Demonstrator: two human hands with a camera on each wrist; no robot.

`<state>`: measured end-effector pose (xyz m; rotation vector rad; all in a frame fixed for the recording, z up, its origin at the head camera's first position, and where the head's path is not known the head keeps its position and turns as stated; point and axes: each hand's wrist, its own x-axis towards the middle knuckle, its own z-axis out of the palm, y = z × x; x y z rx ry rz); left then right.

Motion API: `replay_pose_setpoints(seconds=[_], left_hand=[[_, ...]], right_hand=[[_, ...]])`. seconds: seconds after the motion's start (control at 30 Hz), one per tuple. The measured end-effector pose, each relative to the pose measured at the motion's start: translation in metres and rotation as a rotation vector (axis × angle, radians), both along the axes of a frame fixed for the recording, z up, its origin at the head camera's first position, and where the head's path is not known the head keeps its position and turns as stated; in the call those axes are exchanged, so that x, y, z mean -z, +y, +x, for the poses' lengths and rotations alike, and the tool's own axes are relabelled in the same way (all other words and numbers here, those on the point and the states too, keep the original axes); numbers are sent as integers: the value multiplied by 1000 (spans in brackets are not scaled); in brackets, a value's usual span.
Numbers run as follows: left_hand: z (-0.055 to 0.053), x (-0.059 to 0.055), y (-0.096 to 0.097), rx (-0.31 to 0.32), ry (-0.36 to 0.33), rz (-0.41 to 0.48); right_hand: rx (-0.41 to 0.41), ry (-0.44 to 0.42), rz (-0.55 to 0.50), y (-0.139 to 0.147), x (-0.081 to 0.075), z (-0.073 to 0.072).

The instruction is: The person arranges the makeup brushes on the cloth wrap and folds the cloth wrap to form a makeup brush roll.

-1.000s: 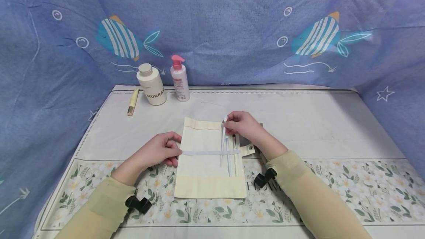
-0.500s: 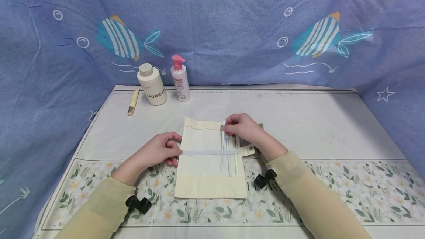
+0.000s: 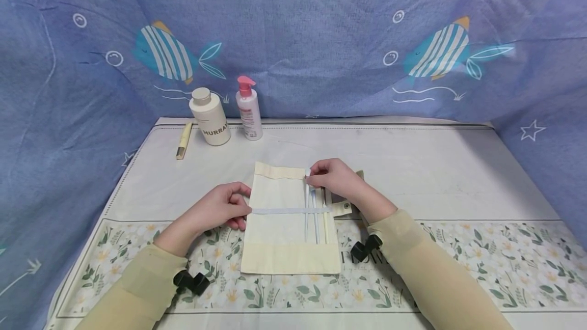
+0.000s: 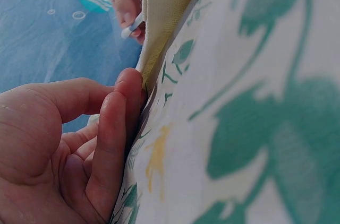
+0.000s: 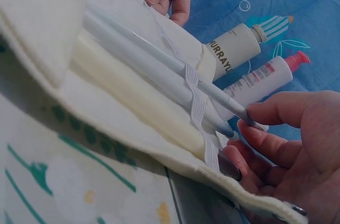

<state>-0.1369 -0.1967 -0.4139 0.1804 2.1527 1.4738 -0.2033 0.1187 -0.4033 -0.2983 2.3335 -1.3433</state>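
Cream fabric pouch: opened out flat on the bench, nearer the left edge than the right; pale elastic band runs across it.
White stick: slim, passes under the band; upper end held in the right hand.
Blue stick: under the band, just right of the white stick.
Yellow stick: under the band, nearest the pouch's right edge; upper end dark.
Snap tab: projects from the pouch's right edge.
Right hand: thumb and finger pinch the white stick near the pouch's top edge.
Left hand: thumb and fingers grip the pouch's left edge, beside the band's end.
Back left corner of bench: tube lying down, white bottle and pink-topped pump bottle upright.
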Motion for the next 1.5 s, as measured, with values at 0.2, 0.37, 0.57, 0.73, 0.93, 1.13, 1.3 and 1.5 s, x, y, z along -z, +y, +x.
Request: replay_pose_setpoints(seconds=[0.2,0.37,0.57,0.73,0.93,1.13,1.3,1.5], left_hand=[[0,-1,0,-3,-3,-2],[0,-1,0,2,1,2],[0,-1,0,6,14,0],[0,-1,0,0,13,-4],[0,-1,0,0,10,-5],[0,-3,-1,6,15,8],[0,-4,0,3,14,9],[1,-3,0,2,10,11]], right_hand=[[-11,2,3,0,2,-1],[-27,4,20,0,1,0],[-45,17,54,0,-1,2],[-57,25,61,0,-3,2],[-74,22,58,1,-3,3],[-94,18,41,2,-4,3],[-103,31,46,2,-5,3],[-94,30,34,1,-4,3]])
